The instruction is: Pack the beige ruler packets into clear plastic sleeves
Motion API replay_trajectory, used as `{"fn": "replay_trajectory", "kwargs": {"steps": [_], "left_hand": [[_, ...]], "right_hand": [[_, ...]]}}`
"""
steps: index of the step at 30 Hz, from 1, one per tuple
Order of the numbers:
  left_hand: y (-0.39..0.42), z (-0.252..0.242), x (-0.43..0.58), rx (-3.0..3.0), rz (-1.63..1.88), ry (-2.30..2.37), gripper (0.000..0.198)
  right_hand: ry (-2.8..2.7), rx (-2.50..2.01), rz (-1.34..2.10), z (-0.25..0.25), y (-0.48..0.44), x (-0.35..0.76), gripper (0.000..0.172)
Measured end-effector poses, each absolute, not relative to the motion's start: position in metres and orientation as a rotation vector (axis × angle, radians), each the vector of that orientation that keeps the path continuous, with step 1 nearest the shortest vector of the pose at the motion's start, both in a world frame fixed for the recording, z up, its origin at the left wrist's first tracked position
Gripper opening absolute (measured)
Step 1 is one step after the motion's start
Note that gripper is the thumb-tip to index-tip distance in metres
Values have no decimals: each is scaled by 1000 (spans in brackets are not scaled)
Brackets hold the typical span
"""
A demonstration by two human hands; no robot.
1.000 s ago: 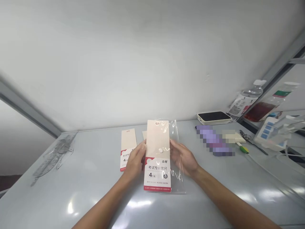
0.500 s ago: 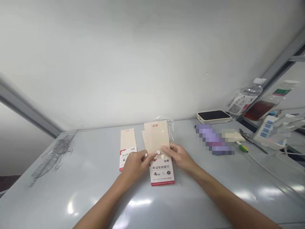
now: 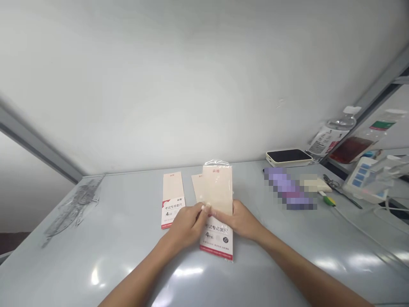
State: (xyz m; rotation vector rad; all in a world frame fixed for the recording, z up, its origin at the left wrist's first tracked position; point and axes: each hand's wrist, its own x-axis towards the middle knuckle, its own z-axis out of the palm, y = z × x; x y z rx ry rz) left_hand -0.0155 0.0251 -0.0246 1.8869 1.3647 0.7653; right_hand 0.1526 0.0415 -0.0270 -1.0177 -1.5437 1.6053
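A cream card with a white and red printed lower part [image 3: 219, 187] stands upright inside a clear plastic sleeve [image 3: 217, 162], held above the table. My left hand [image 3: 188, 224] pinches its left edge near the middle. From the other side, my right hand [image 3: 241, 219] grips the right edge with the thumb across the front. Behind it, another cream card [image 3: 198, 185] shows only in part. Just left of my left hand lies a matching card [image 3: 172, 185] on the table, its lower right corner hidden by that hand.
Clear plastic sleeves [image 3: 75, 204] lie at the table's left. To the right are a phone [image 3: 289, 156], a blurred purple item [image 3: 287, 187], scissors [image 3: 341, 189], a white cable [image 3: 354, 230], a leaning water bottle [image 3: 332, 134] and a bottle of dark liquid [image 3: 351, 147].
The sleeved card has shifted slightly right and turned, its lower end now lower and the sleeve lying close around it. Both hands have moved a little lower, still gripping it.
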Motion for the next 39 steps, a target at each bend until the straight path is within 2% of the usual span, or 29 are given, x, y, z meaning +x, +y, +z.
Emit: {"fn": "replay_trajectory", "kwargs": {"steps": [14,20,25,29,34,39], "left_hand": [[30,-31,-17,1550,904,1220,38],[30,-20,-17,1362,840,1049,28],[31,-21,-17,1359,796,918,31],[33,-25,-17,1276,922,953,30],[35,-28,-16,1261,1016,1039,30],[38,-30,-22,1555,1025,1538,37]], "right_hand": [[-1578,-931,1600,-19,36,156,24],[-1589,-863,1629,-19,35,158,23],[-1582,-888,1630,-25,37,157,31],[-1532,-992,1582,-32,41,155,40],[-1588,-983,1543,-30,41,155,31],[-1636,-1060,1568,-32,45,156,34]]}}
